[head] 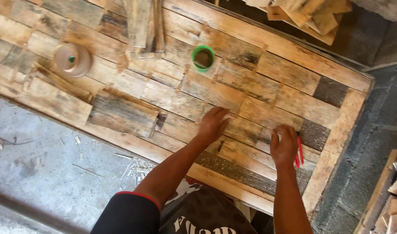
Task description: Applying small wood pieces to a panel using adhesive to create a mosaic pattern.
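The left hand (212,125) lies flat with open fingers on the wooden panel (259,93), pressing a small wood piece (267,113). The right hand (285,145) is closed around a red pencil (299,152) just beside that piece. Most of the panel looks covered with wood pieces. Loose boards (120,113), a green cup (203,58) and a tape roll (72,60) lie farther off

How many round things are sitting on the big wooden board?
2. A green ring sits near the top middle, and a tan round spool with a green centre sits at the left. Loose wood pieces could hide more.
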